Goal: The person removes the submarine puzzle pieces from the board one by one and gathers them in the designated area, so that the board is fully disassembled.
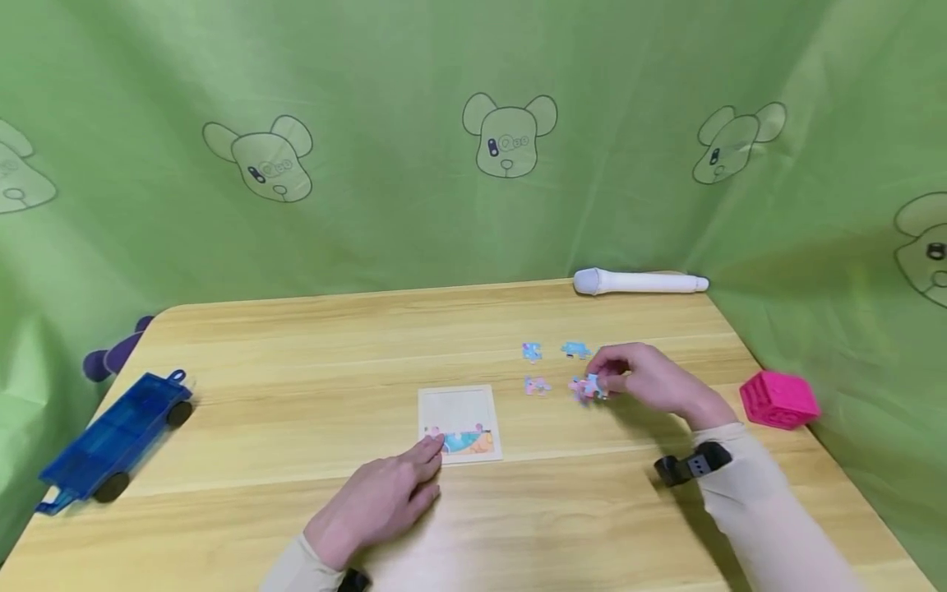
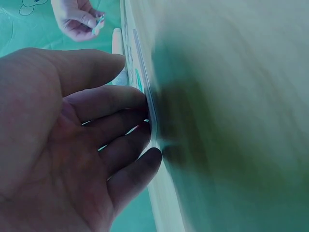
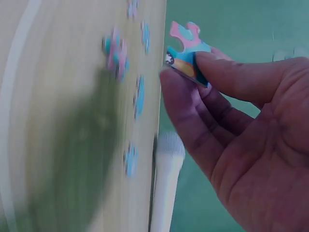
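Observation:
My right hand (image 1: 654, 382) pinches a jigsaw puzzle piece (image 3: 200, 47) between thumb and fingertips, raised above the table. Pink, blue and orange print shows on the piece in the right wrist view. Below and beyond it lie several loose puzzle pieces (image 1: 537, 385), blue and pink. A pale square puzzle tray (image 1: 457, 407) lies in front of me, with fitted pieces (image 1: 466, 442) along its near side. The fingertips of my left hand (image 1: 385, 497) rest on the tray's near left corner, fingers loosely extended, covering part of the picture.
A white toy microphone (image 1: 644, 283) lies along the back edge of the table. Near the right edge sits a pink cube (image 1: 779, 400). At the left stands a blue toy wagon (image 1: 118, 436), with a purple object (image 1: 118, 355) behind it. Green curtain (image 1: 399, 222) surrounds the table.

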Demonstrator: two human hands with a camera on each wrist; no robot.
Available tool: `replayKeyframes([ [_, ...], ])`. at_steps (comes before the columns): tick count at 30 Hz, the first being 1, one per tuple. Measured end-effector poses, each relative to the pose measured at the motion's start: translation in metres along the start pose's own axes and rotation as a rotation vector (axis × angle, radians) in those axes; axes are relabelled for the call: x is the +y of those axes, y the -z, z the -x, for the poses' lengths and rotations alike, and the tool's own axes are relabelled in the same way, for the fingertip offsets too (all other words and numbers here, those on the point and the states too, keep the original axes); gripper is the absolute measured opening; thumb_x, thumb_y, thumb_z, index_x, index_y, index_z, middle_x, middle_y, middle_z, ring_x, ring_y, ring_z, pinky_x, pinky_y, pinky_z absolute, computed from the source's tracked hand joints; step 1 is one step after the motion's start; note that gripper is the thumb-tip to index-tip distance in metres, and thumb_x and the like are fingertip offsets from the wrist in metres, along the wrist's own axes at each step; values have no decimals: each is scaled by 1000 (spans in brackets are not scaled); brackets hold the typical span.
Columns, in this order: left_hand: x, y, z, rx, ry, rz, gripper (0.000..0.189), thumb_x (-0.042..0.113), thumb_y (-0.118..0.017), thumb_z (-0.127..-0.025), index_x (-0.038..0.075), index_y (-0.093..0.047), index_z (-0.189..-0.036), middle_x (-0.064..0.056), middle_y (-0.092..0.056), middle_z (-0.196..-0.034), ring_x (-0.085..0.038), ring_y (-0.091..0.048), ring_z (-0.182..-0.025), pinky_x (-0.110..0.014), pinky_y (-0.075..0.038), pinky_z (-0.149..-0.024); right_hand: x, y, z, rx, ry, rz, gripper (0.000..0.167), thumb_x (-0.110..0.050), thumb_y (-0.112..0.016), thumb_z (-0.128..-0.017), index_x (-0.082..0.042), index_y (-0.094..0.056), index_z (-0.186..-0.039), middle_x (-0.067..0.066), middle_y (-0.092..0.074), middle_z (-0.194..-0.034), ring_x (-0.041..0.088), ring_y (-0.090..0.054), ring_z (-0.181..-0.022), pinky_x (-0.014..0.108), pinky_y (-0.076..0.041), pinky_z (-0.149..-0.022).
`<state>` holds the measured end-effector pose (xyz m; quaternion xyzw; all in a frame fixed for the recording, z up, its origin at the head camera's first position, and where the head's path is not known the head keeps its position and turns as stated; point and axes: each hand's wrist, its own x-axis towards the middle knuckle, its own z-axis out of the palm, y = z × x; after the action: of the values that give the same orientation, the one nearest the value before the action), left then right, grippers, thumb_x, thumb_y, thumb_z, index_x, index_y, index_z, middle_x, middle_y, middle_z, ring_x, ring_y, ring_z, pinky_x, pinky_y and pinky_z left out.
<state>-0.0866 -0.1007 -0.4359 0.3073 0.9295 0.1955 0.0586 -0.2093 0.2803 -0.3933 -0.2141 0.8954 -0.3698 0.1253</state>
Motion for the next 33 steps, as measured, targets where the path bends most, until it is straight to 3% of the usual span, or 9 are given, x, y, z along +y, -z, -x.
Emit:
replayKeyframes([
  [10,0,1,1,6,-5,-4,45,21,-57,-100,-3,-53,-138,-15,-42,-150,-29,-45,-133,-47,-44,-102,41,19,16,2,-164,78,11,6,-59,-90,2,-64,-99,6,-58,-84,19,-54,-77,26,-50,-62],
  [20,0,1,0,-6,0,-3,44,22,-56,-101,-2,-53,-138,-13,-41,-150,-28,-44,-133,-46,-44,-103,58,16,11,-22,-142,69,15,10,-56,-87,2,-63,-97,6,-58,-83,20,-52,-75,26,-48,-61],
  [33,0,1,1,-14,-4,-36,46,23,-57,-100,-3,-54,-137,-14,-41,-150,-28,-43,-134,-46,-44,-103,62,9,8,27,-120,128,8,4,-61,-91,0,-62,-98,5,-58,-87,20,-53,-83,28,-46,-70],
])
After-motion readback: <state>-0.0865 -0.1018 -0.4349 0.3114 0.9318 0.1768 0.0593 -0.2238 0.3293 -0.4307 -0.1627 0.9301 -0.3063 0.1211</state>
